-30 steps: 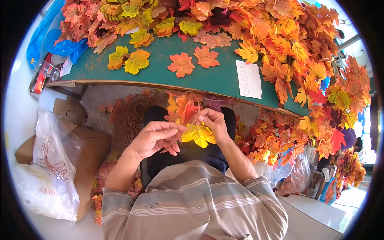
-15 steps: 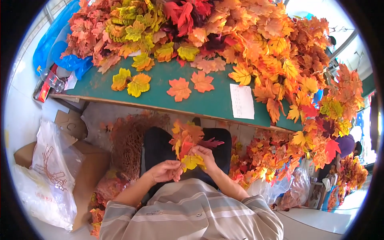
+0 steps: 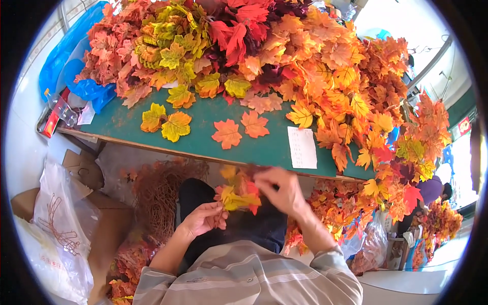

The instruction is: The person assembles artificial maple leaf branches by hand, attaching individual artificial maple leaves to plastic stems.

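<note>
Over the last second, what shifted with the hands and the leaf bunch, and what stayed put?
The right hand rose from the lap toward the table edge, blurred in motion, at the top of the leaf bunch. The left hand keeps gripping the bunch from below, now lower. The loose leaves and the paper slip on the green table stayed where they were.

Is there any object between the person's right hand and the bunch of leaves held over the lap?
Nothing visible stands between them. The right hand is already touching the leaf bunch from the right side, and the left hand holds it from below.
</note>
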Available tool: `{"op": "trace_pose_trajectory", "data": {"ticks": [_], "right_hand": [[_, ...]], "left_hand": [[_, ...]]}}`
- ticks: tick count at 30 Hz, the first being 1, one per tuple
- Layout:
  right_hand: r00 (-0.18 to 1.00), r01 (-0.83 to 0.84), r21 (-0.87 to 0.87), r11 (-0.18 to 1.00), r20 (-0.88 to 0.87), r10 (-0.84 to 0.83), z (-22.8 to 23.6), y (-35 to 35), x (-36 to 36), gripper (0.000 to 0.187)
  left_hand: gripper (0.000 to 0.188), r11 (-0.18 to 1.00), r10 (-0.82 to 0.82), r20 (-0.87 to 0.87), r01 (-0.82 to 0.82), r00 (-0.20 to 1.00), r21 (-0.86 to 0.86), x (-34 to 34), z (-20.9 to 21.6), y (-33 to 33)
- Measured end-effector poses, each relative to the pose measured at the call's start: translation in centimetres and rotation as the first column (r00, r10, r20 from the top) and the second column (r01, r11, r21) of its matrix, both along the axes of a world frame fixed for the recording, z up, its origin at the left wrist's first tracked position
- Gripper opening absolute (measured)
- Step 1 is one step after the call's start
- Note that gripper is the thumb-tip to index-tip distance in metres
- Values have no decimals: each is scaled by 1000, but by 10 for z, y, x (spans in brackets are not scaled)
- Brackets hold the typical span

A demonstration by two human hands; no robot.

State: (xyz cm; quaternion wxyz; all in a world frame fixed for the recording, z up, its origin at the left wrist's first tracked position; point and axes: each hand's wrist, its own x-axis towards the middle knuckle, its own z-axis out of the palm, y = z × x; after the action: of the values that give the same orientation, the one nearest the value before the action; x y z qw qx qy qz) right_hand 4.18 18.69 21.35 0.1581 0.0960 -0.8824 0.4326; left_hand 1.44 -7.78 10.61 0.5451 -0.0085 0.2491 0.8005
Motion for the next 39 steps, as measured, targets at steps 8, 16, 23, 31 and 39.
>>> {"op": "trace_pose_trajectory", "data": {"ticks": [8,16,23,31,39], "right_hand": [[961,16,386,922,-261,92,-22,37,-145,19],[936,-71,235,969,-319,146,15,31,-136,14],[994,-86,-61,994,64,90,60,27,-20,17],[859,-437,-231,869,180,480,3,-19,15,13],[924,-133,-436,890,270,270,-45,-59,28,13]], "left_hand": [[18,994,106,50,-106,993,7,1,12,3],[18,972,233,-15,-234,972,-19,1,10,-11],[13,912,326,-225,-368,918,-179,6,23,-10],[12,808,337,-478,-510,811,-296,16,44,12],[4,727,252,-756,-633,604,-264,30,50,14]]}}
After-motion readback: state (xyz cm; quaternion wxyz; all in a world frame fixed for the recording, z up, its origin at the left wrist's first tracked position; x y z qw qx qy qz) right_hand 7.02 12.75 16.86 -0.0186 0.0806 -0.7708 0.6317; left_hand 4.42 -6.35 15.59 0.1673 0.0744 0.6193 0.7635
